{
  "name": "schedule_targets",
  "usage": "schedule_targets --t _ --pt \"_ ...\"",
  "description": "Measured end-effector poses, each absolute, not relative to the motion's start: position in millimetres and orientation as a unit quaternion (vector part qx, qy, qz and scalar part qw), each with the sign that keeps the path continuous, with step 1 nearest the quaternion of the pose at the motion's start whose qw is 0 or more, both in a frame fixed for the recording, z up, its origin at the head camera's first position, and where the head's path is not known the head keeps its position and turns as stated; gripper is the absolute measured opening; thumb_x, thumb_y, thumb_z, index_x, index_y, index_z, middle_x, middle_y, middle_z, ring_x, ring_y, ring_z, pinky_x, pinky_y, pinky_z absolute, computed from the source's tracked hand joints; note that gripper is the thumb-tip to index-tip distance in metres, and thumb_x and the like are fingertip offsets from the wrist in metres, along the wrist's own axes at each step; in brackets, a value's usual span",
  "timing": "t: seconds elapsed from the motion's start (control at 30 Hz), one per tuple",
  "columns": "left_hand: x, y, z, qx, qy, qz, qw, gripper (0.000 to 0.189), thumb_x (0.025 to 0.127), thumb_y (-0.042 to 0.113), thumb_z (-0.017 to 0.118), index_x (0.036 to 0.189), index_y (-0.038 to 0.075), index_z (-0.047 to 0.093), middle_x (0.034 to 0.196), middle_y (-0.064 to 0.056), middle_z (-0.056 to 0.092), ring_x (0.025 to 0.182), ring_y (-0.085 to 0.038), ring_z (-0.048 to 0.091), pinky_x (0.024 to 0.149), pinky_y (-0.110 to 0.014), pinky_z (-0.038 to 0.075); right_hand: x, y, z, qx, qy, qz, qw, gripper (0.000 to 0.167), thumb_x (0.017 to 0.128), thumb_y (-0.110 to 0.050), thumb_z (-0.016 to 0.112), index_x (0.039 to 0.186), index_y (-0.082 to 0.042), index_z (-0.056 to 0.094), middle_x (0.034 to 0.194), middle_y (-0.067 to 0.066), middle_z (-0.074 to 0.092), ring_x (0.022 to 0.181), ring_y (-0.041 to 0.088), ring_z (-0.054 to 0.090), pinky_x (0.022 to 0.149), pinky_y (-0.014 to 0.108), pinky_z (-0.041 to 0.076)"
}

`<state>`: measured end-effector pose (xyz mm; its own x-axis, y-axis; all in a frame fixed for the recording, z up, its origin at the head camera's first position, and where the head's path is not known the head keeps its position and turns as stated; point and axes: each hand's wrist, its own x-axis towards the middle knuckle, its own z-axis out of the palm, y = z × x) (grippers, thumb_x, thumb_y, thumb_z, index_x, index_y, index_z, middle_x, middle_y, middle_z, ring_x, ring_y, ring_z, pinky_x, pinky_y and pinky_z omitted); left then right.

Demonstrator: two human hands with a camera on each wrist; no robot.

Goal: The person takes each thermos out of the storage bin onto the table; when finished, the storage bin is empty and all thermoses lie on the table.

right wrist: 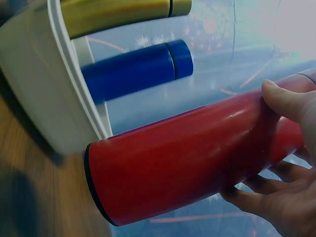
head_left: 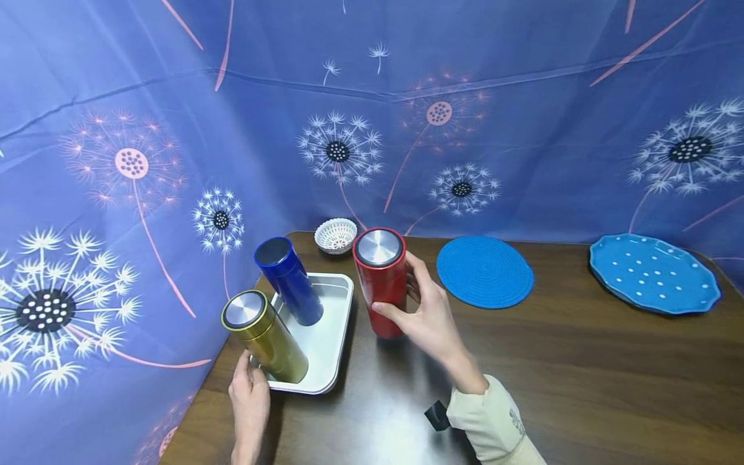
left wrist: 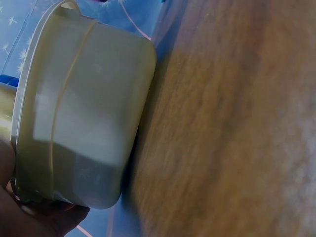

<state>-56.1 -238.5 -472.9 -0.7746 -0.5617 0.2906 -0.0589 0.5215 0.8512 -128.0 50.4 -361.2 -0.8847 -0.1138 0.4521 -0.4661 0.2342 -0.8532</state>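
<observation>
- Your right hand (head_left: 427, 310) wraps the red tumbler (head_left: 380, 281), thumb in front, fingers behind; tumbler upright, steel lid up, long axis vertical, base at the table (head_left: 581, 374), just right of the metal tray (head_left: 331, 336)
- Your left hand (head_left: 250, 397) is at the tray's near corner, just beside the gold tumbler (head_left: 264, 336); fingers pinching the tray rim or only touching, cannot tell
- Gold tumbler and blue tumbler (head_left: 287, 279) stand upright in the tray; the right hand is nearer the red one
- Behind: white woven basket (head_left: 336, 235), blue round mat (head_left: 484, 271), blue dotted plate (head_left: 653, 272)
- No readable writing on the tumblers; sleeve mark too small
</observation>
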Motion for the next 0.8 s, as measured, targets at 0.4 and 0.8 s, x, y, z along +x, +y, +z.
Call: schedule_targets --t 0.4,0.8 --pt "-57 -240 -472 0.187 -0.826 -0.452 0.279 0.04 0.09 -0.006 0.037 0.126 -0.012 0.054 0.121 -0.035 0.058 0.115 -0.049 0.053 0.091 -0.056 0.038 -121 93 -375 0.142 -0.782 0.586 0.154 0.082 0.075 -0.017 0.085 0.145 -0.019 0.041 0.134 0.006 0.055 0.119 0.027 0.058 0.096 0.042 0.05" --pt "-58 -243 -473 0.186 -0.831 -0.451 0.268 0.041 0.091 -0.004 0.036 0.128 -0.013 0.051 0.125 -0.037 0.054 0.116 -0.053 0.05 0.094 -0.06 0.036 -110 133 -391 0.091 -0.8 0.557 0.204 0.082 0.075 -0.01 0.083 0.145 -0.013 0.04 0.134 0.011 0.055 0.122 0.034 0.056 0.093 0.043 0.048"
